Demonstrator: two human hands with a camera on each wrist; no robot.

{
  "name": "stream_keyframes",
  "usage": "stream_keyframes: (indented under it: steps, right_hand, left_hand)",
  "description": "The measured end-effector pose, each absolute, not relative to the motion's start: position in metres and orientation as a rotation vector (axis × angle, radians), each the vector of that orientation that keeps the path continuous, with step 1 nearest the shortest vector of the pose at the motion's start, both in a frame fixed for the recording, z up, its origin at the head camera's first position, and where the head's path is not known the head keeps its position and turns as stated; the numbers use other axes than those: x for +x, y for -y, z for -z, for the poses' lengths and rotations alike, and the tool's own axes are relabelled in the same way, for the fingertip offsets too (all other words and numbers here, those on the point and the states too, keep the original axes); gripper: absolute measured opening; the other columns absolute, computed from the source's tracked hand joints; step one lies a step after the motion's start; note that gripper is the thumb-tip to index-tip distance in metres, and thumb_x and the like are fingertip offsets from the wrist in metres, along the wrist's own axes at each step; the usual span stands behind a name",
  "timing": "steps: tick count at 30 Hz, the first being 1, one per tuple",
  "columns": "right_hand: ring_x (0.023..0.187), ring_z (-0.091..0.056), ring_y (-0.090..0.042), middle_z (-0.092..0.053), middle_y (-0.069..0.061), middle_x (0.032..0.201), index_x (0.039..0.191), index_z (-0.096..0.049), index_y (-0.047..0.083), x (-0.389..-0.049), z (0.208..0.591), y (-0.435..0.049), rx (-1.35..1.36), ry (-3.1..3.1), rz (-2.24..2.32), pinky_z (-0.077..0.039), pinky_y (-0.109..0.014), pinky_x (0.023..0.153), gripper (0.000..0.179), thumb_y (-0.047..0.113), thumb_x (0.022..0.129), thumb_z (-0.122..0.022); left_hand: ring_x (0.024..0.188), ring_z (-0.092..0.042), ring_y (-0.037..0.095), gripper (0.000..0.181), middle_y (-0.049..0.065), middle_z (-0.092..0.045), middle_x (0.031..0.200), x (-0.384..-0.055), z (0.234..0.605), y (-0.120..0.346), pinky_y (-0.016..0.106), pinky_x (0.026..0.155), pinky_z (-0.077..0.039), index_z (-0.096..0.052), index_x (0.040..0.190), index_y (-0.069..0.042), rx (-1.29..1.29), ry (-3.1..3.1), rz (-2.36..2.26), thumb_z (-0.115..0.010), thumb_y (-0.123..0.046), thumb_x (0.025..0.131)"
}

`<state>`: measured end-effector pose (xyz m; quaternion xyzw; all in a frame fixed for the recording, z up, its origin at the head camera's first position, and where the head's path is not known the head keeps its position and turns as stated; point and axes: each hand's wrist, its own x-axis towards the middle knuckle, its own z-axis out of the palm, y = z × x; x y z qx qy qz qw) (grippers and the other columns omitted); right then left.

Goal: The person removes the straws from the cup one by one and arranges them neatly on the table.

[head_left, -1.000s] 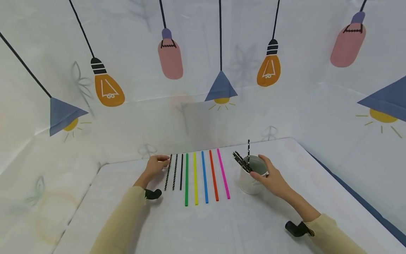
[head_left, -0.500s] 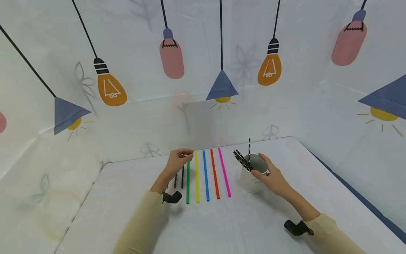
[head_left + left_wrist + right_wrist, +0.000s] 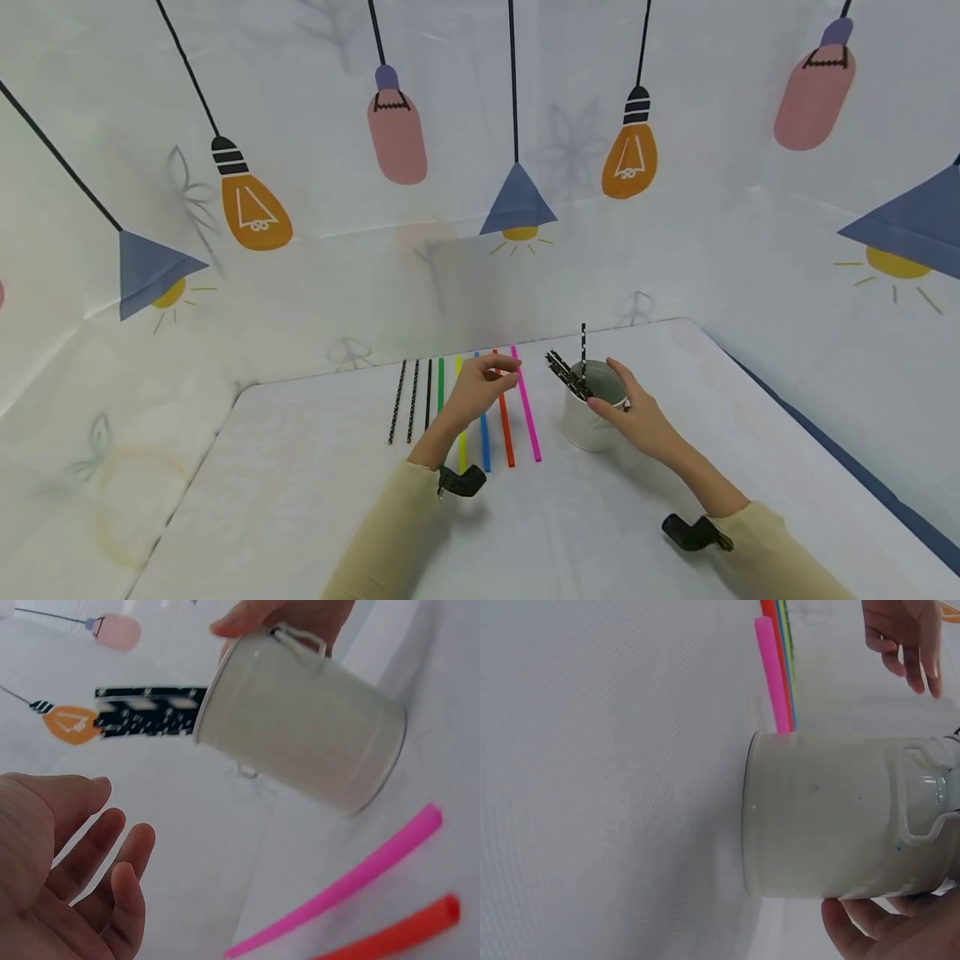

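Note:
My right hand point(image 3: 647, 427) grips a small white metal bucket point(image 3: 583, 427) at its rim, thumb and fingers on either side. Several black-and-white patterned straws point(image 3: 150, 712) stick out of the bucket, most leaning left and one upright. My left hand point(image 3: 471, 393) is empty, its fingers loosely bent above the row of straws, left of the bucket. Below it lie a pink straw point(image 3: 527, 408), a red straw point(image 3: 506, 429), a blue straw point(image 3: 484, 437) and a yellow straw point(image 3: 462, 454), some partly hidden by the hand.
Further left in the row lie a green straw point(image 3: 441, 383), a plain dark straw point(image 3: 429, 387) and two patterned straws, one of them the outer patterned straw point(image 3: 397, 404). A white table point(image 3: 585, 533) meets a printed cloth wall point(image 3: 465, 292) behind.
My left hand has moved right from the patterned straws at the left end, across the row, to over the red and pink straws. My right hand keeps its grip on the bucket.

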<state>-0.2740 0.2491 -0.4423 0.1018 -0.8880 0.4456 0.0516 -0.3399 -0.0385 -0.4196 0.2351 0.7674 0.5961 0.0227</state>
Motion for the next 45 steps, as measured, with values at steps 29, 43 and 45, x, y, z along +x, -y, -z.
stream_keyframes:
  steps: [29, 43, 45]
  right_hand:
    - [0.112, -0.051, -0.041, -0.034, -0.028, 0.147, 0.156, -0.013, 0.016, -0.277, 0.446, -0.247, 0.282, 2.674, -1.358, -0.045, -0.056, 0.088, 0.082, 0.044, 0.095, -0.060]
    - [0.096, -0.055, -0.031, -0.042, -0.025, 0.141, 0.156, -0.015, 0.016, -0.276, 0.449, -0.247, 0.291, 2.659, -1.350, -0.047, -0.044, 0.078, 0.081, 0.041, 0.094, -0.062]
    - [0.096, -0.055, -0.031, -0.041, -0.025, 0.142, 0.156, -0.015, 0.017, -0.276, 0.448, -0.248, 0.289, 2.663, -1.354, -0.046, -0.043, 0.078, 0.081, 0.042, 0.094, -0.062]
  left_hand:
    - [0.082, -0.069, 0.013, 0.033, 0.004, -0.073, 0.088, -0.313, 0.427, -0.047, 0.029, 0.076, -0.055, -0.065, 0.116, -0.007, 0.524, -2.292, -2.346, -0.075, -0.006, 0.085]
    - [0.067, -0.062, 0.015, 0.028, 0.016, -0.071, 0.079, -0.307, 0.413, -0.029, 0.022, 0.061, -0.047, -0.054, 0.109, 0.001, 0.592, -2.383, -2.445, -0.071, 0.000, 0.086]
    - [0.072, -0.066, 0.018, 0.029, 0.019, -0.071, 0.083, -0.302, 0.403, -0.023, 0.022, 0.064, -0.048, -0.052, 0.109, 0.002, 0.616, -2.324, -2.476, -0.070, 0.001, 0.087]
